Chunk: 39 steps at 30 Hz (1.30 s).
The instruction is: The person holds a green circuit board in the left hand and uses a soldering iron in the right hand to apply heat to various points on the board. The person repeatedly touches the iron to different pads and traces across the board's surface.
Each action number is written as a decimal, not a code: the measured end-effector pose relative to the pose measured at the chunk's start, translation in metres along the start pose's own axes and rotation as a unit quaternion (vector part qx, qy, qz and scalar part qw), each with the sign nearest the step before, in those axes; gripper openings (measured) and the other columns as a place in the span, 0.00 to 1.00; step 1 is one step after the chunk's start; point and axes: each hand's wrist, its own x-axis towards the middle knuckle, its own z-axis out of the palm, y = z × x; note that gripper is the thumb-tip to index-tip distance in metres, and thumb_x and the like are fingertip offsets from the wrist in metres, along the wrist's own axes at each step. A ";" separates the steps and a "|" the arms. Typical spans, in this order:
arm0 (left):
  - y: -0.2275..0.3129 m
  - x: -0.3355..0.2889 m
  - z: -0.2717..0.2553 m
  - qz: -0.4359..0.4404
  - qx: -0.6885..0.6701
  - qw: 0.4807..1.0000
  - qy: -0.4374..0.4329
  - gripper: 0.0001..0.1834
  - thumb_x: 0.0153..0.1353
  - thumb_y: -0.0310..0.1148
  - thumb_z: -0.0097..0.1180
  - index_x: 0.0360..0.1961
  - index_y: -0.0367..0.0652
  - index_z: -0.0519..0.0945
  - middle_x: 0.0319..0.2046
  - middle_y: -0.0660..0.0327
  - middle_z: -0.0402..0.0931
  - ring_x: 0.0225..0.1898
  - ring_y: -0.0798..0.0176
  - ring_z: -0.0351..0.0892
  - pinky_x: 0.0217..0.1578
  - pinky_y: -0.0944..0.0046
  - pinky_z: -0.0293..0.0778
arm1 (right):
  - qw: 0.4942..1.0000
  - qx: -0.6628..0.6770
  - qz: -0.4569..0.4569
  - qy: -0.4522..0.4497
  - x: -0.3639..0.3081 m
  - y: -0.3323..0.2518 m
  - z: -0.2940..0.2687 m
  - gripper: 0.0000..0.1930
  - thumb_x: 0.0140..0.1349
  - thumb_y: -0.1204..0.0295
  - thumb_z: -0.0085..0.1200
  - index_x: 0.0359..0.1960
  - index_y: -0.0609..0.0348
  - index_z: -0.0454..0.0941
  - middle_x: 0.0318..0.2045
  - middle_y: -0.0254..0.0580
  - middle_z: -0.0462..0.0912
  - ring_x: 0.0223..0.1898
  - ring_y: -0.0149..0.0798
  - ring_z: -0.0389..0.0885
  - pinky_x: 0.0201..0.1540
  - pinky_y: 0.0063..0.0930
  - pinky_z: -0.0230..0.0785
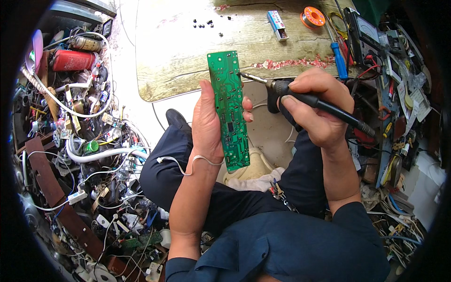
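Observation:
A long green circuit board [229,101] stands nearly upright in front of me, tilted slightly, with my left hand [209,122] wrapped round it: thumb along its left edge, fingertips showing past its right edge. A white cable with a small connector hangs near its lower left, across my wrist. In my right hand [322,105] is a black-handled soldering iron [307,99], held like a pen. Its metal tip points left and meets the upper right part of the board; whether it touches a solder joint is too small to tell.
On the wooden table [178,61] lie several small black parts [202,25], a small box [277,26], an orange solder spool [313,17] and a blue screwdriver [339,60]. A meter [367,30] stands at the right. Piled scrap, cables and a red cylinder [73,60] crowd the left.

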 end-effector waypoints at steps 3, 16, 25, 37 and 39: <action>0.001 0.000 -0.001 -0.002 0.011 1.000 -0.004 0.35 0.72 0.63 0.41 0.51 0.36 0.76 0.29 0.51 0.82 0.25 0.61 0.83 0.26 0.67 0.82 | 1.000 -0.005 -0.008 0.000 0.001 0.001 0.000 0.11 0.48 0.81 0.66 0.34 0.64 0.80 0.27 0.44 0.83 0.27 0.38 0.81 0.33 0.27 0.73; 0.001 0.000 0.001 0.019 0.038 0.999 0.012 0.36 0.72 0.62 0.42 0.53 0.35 0.75 0.35 0.56 0.79 0.30 0.63 0.82 0.27 0.65 0.83 | 1.000 -0.015 -0.010 -0.007 0.002 0.001 0.001 0.11 0.49 0.81 0.66 0.34 0.64 0.80 0.28 0.45 0.83 0.28 0.39 0.82 0.33 0.28 0.73; 0.002 0.001 0.000 0.027 0.021 0.999 -0.006 0.32 0.72 0.59 0.47 0.50 0.36 0.78 0.30 0.52 0.83 0.26 0.63 0.85 0.28 0.67 0.83 | 1.000 -0.015 -0.008 -0.007 0.003 0.000 0.001 0.11 0.49 0.80 0.66 0.34 0.64 0.80 0.29 0.44 0.83 0.28 0.39 0.82 0.34 0.28 0.73; 0.013 0.004 0.005 0.026 0.117 0.993 0.014 0.28 0.75 0.53 0.46 0.52 0.34 0.77 0.31 0.52 0.82 0.25 0.64 0.81 0.26 0.70 0.79 | 1.000 -0.022 -0.006 0.004 0.007 0.002 0.004 0.12 0.48 0.81 0.67 0.35 0.64 0.80 0.29 0.45 0.83 0.28 0.40 0.82 0.34 0.28 0.74; 0.015 0.005 0.007 0.024 0.125 0.992 0.019 0.28 0.75 0.53 0.46 0.52 0.35 0.77 0.30 0.52 0.82 0.25 0.64 0.81 0.26 0.70 0.79 | 1.000 -0.025 -0.008 0.004 0.008 0.003 0.005 0.12 0.48 0.81 0.67 0.35 0.64 0.80 0.29 0.45 0.83 0.28 0.40 0.82 0.34 0.28 0.74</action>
